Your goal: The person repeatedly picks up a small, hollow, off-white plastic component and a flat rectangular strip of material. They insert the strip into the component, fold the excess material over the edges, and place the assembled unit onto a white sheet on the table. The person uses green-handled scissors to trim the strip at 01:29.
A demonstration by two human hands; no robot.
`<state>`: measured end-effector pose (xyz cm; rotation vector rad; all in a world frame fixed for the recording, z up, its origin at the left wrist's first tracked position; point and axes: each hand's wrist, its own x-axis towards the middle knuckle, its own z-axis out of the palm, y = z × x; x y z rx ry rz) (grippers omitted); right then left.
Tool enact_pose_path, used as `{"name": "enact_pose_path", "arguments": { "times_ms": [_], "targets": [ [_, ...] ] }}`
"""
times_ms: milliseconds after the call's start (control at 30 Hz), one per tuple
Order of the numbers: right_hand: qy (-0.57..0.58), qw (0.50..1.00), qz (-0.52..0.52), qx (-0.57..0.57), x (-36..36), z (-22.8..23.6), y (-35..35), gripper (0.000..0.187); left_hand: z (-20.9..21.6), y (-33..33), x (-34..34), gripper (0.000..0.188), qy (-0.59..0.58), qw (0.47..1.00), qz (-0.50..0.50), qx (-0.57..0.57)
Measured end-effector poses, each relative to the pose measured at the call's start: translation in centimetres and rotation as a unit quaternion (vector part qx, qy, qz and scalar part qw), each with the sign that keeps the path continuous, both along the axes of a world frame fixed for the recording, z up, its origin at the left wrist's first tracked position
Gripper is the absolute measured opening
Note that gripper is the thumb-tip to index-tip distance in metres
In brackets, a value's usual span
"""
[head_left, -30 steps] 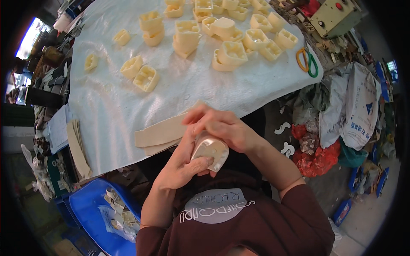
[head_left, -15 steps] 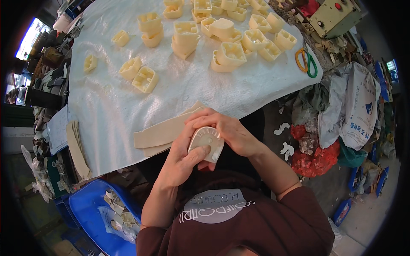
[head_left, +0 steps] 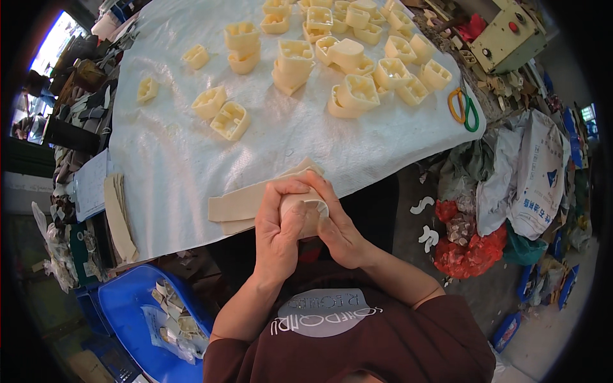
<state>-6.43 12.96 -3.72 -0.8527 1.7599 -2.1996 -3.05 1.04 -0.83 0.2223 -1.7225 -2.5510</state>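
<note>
Just off the table's near edge, both hands hold a beige-covered, D-shaped shoe heel (head_left: 311, 222). My left hand (head_left: 276, 233) wraps its left side, with the thumb lying across the face. From the right, my right hand (head_left: 343, 235) closes round it, the thumb pressing at the curved rim. The fingers of both hands meet at the far side and hide much of the heel. Flat beige strips (head_left: 239, 203) lie on the table just beyond my left hand.
Many hollow cream plastic heels (head_left: 230, 121) stand, some stacked, on the white-covered table (head_left: 159, 166). Scissors with orange and green handles (head_left: 471, 115) lie at its right edge. More strips (head_left: 119, 217) hang at the left corner, above a blue bin (head_left: 128, 319). Bags (head_left: 469, 252) crowd the right.
The heel has been tilted, so its flat face is less visible. My right hand has shifted from its top to its right side, thumb on the rim. The view has shifted slightly.
</note>
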Motion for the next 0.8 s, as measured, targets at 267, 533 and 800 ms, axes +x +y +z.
{"name": "enact_pose_path", "arguments": {
  "times_ms": [267,533,800],
  "targets": [
    [0.056,0.994,0.062,0.075,-2.7,0.3,1.2,0.036,0.1,-3.6,2.3,0.037,0.021,0.996,0.087,0.008],
    [0.299,0.930,0.044,0.208,-4.1,1.3,-3.1,0.022,-5.8,-16.5,14.6,0.038,-0.039,0.790,0.531,-0.304],
    [0.381,0.881,0.053,0.276,-3.5,1.0,-6.4,0.023,-12.6,-22.2,29.6,0.035,-0.445,0.449,0.479,-0.609]
  ]
}}
